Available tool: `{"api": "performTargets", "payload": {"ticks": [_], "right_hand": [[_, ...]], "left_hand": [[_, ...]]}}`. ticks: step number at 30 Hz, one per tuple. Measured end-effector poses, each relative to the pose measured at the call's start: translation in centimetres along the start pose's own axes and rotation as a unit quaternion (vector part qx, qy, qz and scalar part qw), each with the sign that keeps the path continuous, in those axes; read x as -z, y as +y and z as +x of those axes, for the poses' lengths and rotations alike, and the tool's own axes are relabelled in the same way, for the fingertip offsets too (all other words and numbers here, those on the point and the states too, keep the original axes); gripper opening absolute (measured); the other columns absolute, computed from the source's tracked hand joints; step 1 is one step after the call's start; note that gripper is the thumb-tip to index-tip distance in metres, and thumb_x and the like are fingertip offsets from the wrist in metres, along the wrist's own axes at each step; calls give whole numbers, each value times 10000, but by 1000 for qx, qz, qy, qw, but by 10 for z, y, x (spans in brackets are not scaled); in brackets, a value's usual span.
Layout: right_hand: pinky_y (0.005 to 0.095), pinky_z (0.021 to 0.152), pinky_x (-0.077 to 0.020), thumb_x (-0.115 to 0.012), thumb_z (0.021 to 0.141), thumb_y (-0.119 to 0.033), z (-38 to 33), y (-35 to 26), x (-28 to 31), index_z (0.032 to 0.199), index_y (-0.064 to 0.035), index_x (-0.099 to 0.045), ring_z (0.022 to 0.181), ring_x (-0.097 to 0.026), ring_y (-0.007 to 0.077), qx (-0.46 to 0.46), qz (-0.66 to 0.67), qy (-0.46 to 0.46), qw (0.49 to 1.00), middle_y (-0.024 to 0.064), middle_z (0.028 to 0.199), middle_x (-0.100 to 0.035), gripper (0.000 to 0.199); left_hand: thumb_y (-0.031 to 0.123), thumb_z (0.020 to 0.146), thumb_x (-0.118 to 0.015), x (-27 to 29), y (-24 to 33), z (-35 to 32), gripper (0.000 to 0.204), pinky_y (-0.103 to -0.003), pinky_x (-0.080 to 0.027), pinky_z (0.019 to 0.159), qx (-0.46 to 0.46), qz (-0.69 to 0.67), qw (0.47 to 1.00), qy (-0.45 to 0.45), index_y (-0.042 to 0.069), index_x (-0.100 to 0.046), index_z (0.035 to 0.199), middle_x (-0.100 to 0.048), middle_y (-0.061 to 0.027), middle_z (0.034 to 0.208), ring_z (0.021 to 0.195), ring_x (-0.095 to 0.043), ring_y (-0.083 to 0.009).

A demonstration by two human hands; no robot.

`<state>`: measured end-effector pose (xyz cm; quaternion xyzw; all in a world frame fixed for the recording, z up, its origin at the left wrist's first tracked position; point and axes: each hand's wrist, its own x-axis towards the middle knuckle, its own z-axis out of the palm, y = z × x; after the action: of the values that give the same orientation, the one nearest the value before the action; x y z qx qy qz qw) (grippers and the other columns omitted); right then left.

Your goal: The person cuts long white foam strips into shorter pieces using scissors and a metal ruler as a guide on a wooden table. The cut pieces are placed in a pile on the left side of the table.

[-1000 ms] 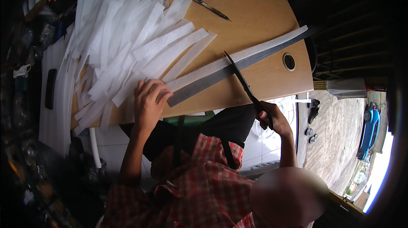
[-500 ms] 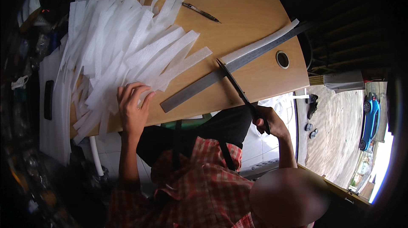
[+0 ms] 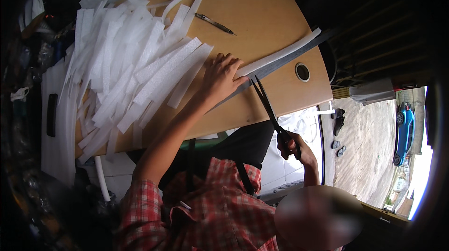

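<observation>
Left hand [image 3: 223, 79] flat, fingers spread, pressing white foam strip [image 3: 280, 54] on wooden table [image 3: 262, 12] | right hand [image 3: 292, 146] squeezed around black scissors [image 3: 269, 106], blades open beside left fingers | risk: might nick fingers, or strip slides, crooked cut

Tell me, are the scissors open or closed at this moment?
Open. The two black blades of the scissors spread apart in a narrow V toward the white foam strip; the right hand grips the handles.
</observation>
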<state>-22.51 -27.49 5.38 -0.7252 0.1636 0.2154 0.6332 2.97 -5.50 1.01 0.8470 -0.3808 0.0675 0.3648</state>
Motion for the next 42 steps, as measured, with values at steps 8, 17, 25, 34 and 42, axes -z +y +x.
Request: {"api": "performTargets", "payload": {"ticks": [8, 17, 25, 34, 42], "right_hand": [[250, 491, -427, -589, 642, -936, 2, -11, -5, 880, -24, -559, 552, -546, 101, -1, -21, -18, 1000, 10, 688, -521, 943], [258, 499, -427, -560, 669, -945, 27, -21, -6, 903, 5, -584, 560, -561, 113, -5, -66, -64, 996, 19, 684, -538, 978], [276, 503, -420, -505, 767, -906, 34, -29, -7, 880, 13, -601, 544, -553, 120, 37, -91, -58, 993, 15, 605, -530, 931], [230, 452, -353, -619, 786, -816, 38, -23, -4, 891, 9, -594, 517, -489, 73, 34, -77, -30, 996, -11, 640, -498, 832], [241, 429, -354, -695, 799, -704, 37, -25, -5, 778, -20, -570, 475, -468, 60, 36, -118, 9, 992, -32, 570, -466, 696]], "left_hand": [[106, 768, -818, 25, -10, -11, 317, -403, -507, 824, 23, -83, 996, -29, 68, -689, 1055, -653, -102, 901, 889, -639, -278], [46, 740, -830, 95, -11, -114, 275, -410, -487, 810, 71, -19, 997, 26, 48, -720, 992, -658, -86, 955, 885, -616, -290], [66, 754, -813, 106, -12, -152, 259, -416, -465, 812, 121, 17, 992, 38, 47, -717, 994, -654, -84, 965, 901, -577, -308], [58, 764, -798, 114, -12, -161, 276, -421, -451, 806, 125, 22, 991, 30, 52, -711, 1027, -655, -79, 979, 911, -551, -306], [40, 772, -782, 129, -6, -158, 273, -419, -469, 843, 152, 16, 988, 0, 44, -714, 1036, -659, -86, 1007, 964, -563, -309]]}}
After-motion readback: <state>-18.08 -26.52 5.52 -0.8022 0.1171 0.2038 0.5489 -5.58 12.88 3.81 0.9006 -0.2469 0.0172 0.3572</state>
